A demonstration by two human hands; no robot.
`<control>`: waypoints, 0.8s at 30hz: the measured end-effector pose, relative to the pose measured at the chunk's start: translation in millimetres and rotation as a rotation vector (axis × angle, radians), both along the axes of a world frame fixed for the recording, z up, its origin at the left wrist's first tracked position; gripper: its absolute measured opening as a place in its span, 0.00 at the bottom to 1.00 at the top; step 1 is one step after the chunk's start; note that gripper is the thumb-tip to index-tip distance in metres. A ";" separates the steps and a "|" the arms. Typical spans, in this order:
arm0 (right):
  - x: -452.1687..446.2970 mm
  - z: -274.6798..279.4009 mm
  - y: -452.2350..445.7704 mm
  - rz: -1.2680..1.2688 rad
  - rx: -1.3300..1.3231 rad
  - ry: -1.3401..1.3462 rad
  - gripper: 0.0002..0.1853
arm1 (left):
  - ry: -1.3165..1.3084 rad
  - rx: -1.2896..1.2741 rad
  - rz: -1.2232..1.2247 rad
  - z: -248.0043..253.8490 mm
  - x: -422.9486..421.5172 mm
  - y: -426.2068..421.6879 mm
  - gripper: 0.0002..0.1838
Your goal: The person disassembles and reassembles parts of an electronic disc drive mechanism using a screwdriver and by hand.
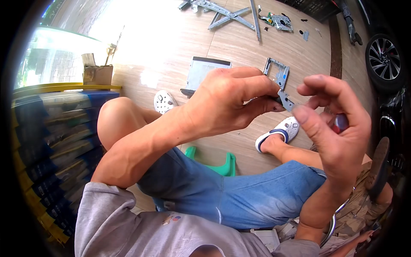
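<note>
Between the thumb and fingers of my left hand (233, 98) is a small grey metal bracket (287, 101) with holes in it. My right hand (338, 115) is just to the right of the bracket, thumb tip close to its lower end; whether they touch I cannot tell. The right thumb and forefinger are apart, while the other fingers curl round a handle with a rounded red-and-blue end (341, 123). The rest of that handle is hidden in the palm. Beyond the hands, a metal frame (278, 73) and a flat grey panel (207, 70) lie on the floor.
A scissor-like metal linkage (231, 16) and a small mechanism with a green board (280, 21) lie farther off. A green stool (230, 165) is under my legs. Stacked blue-and-yellow boxes (55, 162) stand left, a car wheel (384, 58) right. Another person's leg (385, 192) shows lower right.
</note>
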State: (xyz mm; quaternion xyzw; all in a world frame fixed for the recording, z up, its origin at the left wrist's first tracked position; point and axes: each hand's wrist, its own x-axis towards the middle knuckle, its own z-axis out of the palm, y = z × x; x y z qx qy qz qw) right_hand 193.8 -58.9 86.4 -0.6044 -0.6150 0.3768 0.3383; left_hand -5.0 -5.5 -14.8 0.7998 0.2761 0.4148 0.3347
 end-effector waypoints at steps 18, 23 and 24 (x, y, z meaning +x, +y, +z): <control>-7.4 -19.8 2.6 0.173 0.125 -0.148 0.21 | 0.011 0.090 -0.021 -3.7 -4.5 0.1 0.19; -8.4 -19.3 1.6 0.101 0.098 -0.105 0.20 | 0.022 0.055 -0.026 0.6 -5.1 0.2 0.15; -9.7 -17.3 1.3 0.073 0.069 -0.069 0.20 | 0.020 0.040 -0.022 1.7 -5.0 0.3 0.15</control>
